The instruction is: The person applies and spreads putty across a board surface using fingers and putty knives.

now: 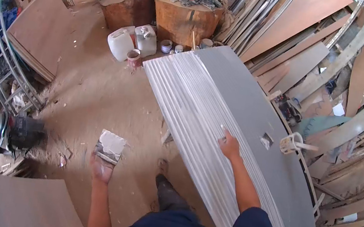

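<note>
In my left hand (102, 167) is a small square board (112, 142) with whitish and dark grey patches on its face, held over the floor. My right hand (229, 146) is closed above the ribbed part of a long grey panel (193, 101). A small pale tip shows at its fingers, too small to name. Light and darker streaks run along the panel's ridges, while its far side is flat and grey. On that flat side lies a small scrap (266, 141), and a white container with a handle (290, 143) stands at the edge.
White jugs (120, 44) and small paint cans (167, 46) stand on the floor beyond the panel. Two large wooden stumps (185, 20) carry clutter. Boards and offcuts (314, 58) lean along the right. A metal frame (1, 54) and plywood sheets (40, 27) stand at left.
</note>
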Demonstrator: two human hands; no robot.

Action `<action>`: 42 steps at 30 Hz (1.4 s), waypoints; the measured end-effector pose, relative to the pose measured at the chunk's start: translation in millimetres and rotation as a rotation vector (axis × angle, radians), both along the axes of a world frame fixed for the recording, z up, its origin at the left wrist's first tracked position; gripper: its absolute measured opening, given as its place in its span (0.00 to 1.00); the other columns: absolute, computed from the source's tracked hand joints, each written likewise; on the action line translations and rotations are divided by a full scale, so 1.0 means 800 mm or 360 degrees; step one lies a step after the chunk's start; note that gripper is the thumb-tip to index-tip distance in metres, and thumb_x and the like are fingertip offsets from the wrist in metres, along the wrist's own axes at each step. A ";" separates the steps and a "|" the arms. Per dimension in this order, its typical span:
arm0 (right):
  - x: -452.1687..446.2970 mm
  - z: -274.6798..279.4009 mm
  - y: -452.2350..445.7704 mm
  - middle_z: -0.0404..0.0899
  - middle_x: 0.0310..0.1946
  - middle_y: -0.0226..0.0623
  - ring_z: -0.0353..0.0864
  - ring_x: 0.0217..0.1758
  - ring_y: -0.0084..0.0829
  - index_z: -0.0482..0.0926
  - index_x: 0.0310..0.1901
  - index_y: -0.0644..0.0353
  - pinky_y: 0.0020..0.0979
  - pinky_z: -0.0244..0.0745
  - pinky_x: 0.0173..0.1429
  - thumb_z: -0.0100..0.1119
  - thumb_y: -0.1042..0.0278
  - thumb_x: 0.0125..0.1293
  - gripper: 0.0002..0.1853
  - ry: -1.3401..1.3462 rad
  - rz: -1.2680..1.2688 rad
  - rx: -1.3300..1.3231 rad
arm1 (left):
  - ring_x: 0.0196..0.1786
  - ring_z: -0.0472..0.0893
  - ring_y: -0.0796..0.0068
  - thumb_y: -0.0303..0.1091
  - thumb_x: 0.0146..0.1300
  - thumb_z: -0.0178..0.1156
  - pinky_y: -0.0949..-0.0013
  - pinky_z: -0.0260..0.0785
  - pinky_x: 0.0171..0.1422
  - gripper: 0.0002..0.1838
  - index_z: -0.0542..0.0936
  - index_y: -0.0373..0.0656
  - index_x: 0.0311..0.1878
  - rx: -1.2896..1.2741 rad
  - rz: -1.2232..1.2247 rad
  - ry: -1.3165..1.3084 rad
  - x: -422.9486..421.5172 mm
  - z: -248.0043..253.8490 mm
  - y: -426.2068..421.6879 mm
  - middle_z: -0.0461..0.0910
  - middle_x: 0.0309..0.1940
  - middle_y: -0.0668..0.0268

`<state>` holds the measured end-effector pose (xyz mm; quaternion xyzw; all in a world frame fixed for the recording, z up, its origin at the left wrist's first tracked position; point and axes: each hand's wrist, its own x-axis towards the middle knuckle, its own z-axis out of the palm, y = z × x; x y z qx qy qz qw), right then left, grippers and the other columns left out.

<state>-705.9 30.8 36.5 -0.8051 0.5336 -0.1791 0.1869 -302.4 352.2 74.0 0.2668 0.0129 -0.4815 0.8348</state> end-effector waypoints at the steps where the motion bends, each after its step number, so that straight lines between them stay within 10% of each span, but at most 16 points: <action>1: 0.031 -0.006 -0.042 0.82 0.32 0.46 0.82 0.37 0.48 0.70 0.63 0.55 0.44 0.76 0.44 0.62 0.60 0.56 0.31 0.0010 0.0020 -0.0024 | 0.66 0.69 0.55 0.49 0.68 0.47 0.50 0.65 0.68 0.29 0.66 0.44 0.67 -0.0002 0.0030 0.0015 0.020 0.000 -0.021 0.67 0.67 0.58; 9: 0.296 -0.066 -0.402 0.65 0.64 0.48 0.63 0.66 0.51 0.71 0.63 0.47 0.48 0.62 0.66 0.60 0.53 0.59 0.29 0.0185 0.0024 -0.0175 | 0.69 0.65 0.54 0.48 0.65 0.50 0.47 0.56 0.73 0.29 0.67 0.45 0.67 0.0003 0.0188 0.0041 0.192 -0.005 -0.171 0.66 0.68 0.57; 16: 0.410 -0.115 -0.584 0.64 0.64 0.41 0.60 0.67 0.46 0.74 0.60 0.39 0.52 0.60 0.66 0.63 0.49 0.56 0.28 0.0375 -0.0032 -0.0365 | 0.68 0.67 0.53 0.46 0.65 0.52 0.48 0.55 0.73 0.29 0.67 0.44 0.67 0.0107 0.0212 -0.0104 0.275 0.025 -0.299 0.67 0.67 0.57; 42: 0.437 -0.094 -0.659 0.62 0.66 0.40 0.56 0.69 0.49 0.81 0.54 0.44 0.52 0.55 0.69 0.60 0.52 0.57 0.22 0.0398 0.0190 -0.0236 | 0.65 0.70 0.54 0.47 0.64 0.53 0.47 0.58 0.71 0.28 0.69 0.42 0.64 0.0306 0.0199 0.0115 0.317 0.001 -0.410 0.70 0.65 0.56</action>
